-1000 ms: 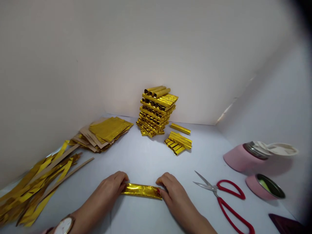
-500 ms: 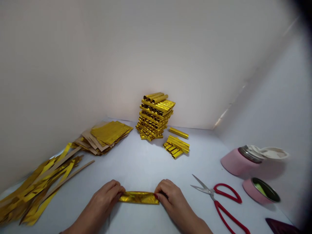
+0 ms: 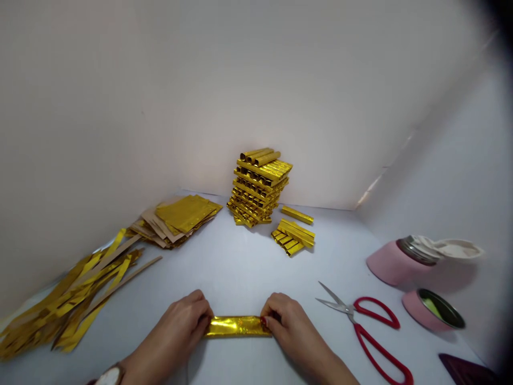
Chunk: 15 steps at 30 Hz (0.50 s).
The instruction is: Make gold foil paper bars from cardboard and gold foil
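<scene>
Between my two hands lies a folded strip of shiny gold paper (image 3: 236, 326), stretched level just over the white table (image 3: 224, 267). My left hand (image 3: 186, 321) pinches its left end, and my right hand (image 3: 282, 321) grips the right end with thumb and fingers. Both fingertip groups partly cover the ends. Farther back stands a crisscross stack of gold paper tubes (image 3: 258, 187), with a smaller pile of tubes (image 3: 294, 238) and one loose tube (image 3: 297, 215) to its right.
Gold paper sheets (image 3: 186, 216) are piled at the left, behind cut gold strips (image 3: 76, 299). Open scissors with red handles (image 3: 348, 310) rest right of my right hand. Beyond them are a pink container (image 3: 401, 262), a pink cup (image 3: 433, 310) and a dark flat object (image 3: 465, 369).
The gold paper strip has tilted, so its face catches more light. Both hands still hold its ends. The whole view has shifted slightly, and a wristwatch now shows on my left wrist.
</scene>
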### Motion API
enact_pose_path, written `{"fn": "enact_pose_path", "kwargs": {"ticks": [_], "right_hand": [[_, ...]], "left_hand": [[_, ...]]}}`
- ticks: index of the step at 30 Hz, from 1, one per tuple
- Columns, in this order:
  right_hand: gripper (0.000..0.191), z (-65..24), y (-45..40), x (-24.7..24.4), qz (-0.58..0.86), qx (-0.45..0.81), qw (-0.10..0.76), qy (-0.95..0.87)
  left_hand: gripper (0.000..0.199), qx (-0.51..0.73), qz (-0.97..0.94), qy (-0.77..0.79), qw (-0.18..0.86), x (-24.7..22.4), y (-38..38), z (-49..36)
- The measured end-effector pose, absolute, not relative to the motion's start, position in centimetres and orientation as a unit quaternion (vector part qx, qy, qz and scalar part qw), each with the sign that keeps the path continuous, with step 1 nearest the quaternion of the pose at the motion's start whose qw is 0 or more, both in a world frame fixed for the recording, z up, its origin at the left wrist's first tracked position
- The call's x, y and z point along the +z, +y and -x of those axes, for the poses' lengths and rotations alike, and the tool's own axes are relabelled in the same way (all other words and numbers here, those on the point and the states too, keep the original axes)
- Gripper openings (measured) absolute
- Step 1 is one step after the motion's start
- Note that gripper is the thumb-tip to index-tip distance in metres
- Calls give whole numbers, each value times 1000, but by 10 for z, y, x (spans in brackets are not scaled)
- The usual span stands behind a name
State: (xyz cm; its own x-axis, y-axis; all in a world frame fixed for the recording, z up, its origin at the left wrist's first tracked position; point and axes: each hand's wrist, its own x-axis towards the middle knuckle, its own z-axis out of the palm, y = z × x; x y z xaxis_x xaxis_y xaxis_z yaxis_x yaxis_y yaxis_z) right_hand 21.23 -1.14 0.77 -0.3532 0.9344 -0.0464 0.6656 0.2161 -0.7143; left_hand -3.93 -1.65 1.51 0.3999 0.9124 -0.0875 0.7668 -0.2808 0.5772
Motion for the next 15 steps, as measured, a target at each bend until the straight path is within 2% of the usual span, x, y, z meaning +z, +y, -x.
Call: {"fn": "enact_pose_path", "kwargs": {"ticks": [5, 9, 15], "right_hand": [[22, -211, -11, 9, 545, 327, 198, -746], [22, -211, -12, 10, 546, 328, 193, -747], [24, -212, -11, 9, 543, 332, 195, -746]], "left_hand": [[26, 110, -823, 520, 201, 13, -20, 37], [55, 126, -880, 439, 130, 5, -16, 42], [63, 100, -942, 279, 159, 0, -11, 45]]}}
